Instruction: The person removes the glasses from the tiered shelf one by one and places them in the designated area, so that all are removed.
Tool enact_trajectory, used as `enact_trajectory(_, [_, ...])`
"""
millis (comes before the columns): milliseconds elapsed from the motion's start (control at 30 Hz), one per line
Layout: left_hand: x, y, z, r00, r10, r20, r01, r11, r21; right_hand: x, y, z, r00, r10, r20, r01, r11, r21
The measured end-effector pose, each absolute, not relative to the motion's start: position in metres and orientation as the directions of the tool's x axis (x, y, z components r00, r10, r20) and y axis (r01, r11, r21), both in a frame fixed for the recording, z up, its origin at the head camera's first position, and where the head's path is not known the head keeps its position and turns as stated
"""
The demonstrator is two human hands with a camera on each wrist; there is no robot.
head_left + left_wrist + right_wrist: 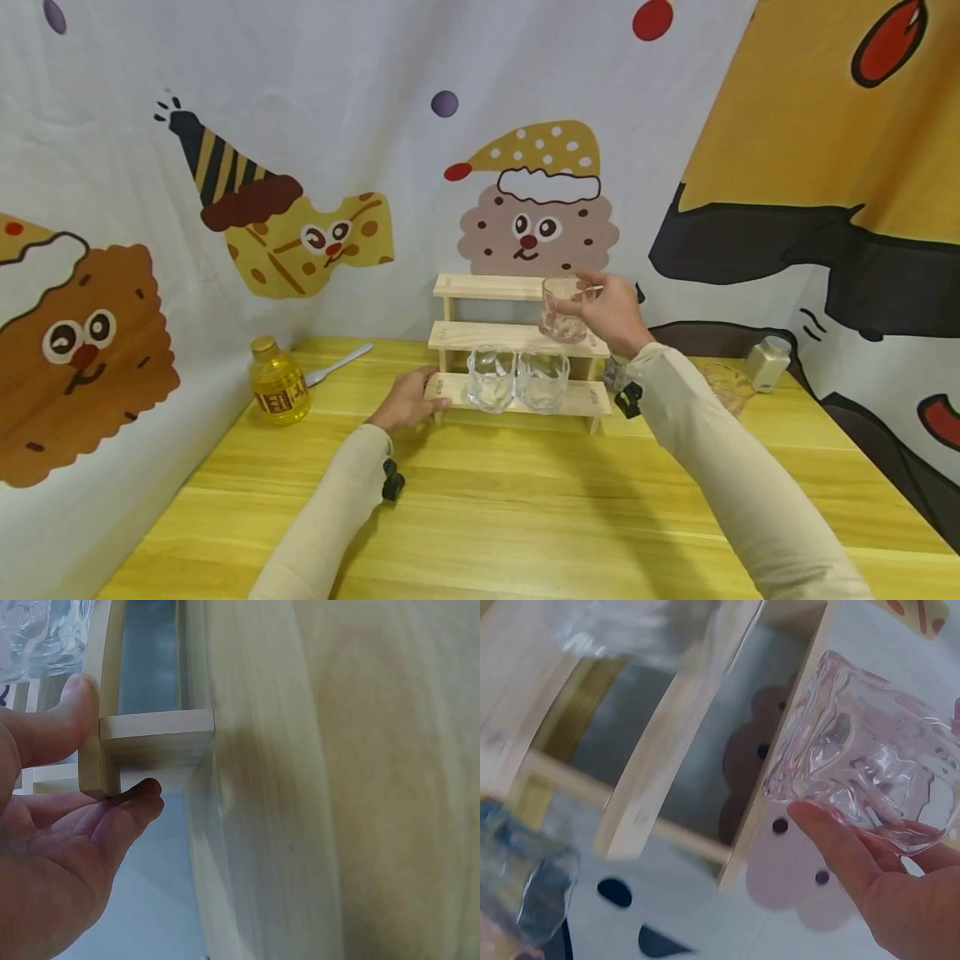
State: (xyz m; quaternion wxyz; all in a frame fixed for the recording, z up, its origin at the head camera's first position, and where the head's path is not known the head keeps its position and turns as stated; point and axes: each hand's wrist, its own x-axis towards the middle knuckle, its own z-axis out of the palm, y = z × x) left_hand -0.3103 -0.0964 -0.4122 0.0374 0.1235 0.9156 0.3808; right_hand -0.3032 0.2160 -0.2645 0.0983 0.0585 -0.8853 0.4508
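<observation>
My right hand (pixel 613 312) holds a clear, pink-tinted drinking glass (pixel 564 310) between thumb and fingers, in front of the upper tiers of a three-step wooden rack (pixel 480 336). In the right wrist view the glass (pixel 877 757) shows thick wavy walls close to the edge of one tier. My left hand (pixel 408 400) grips the left end of the lowest step; the left wrist view has the thumb above the board end (pixel 97 761) and the fingers below it. Two clear glasses, a left one (pixel 491 381) and a right one (pixel 543 383), stand side by side on that step.
A bluish glass (pixel 529 874) stands by the rack's right side, partly behind my sleeve in the head view. Farther right are an amber glass (pixel 729 385) and a white-filled jar (pixel 768 364). At left sit an oil bottle (pixel 279 385) and a pale utensil (pixel 341 364). Printed cloth hangs behind.
</observation>
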Motion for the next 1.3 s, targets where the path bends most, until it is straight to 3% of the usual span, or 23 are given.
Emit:
enact_trajectory(433, [-0.311,-0.098,-0.412,-0.967,0.254,0.036,0.202,0.669,0.715,-0.270,0.277,-0.265,-0.967,-0.037,0.251,-0.206,0.692,-0.691])
enact_trajectory(733, [-0.312,-0.099,-0.416,-0.967,0.251,0.038,0.202,0.670,0.714,-0.253,0.314,-0.288,-0.961,-0.070,0.268,-0.225,0.762,-0.607])
enact_trajectory(1300, [-0.310,-0.098,-0.414,-0.969,0.245,0.026,0.189,0.667,0.721,-0.242,0.354,-0.354,-0.982,-0.088,0.165,-0.176,0.740,-0.649])
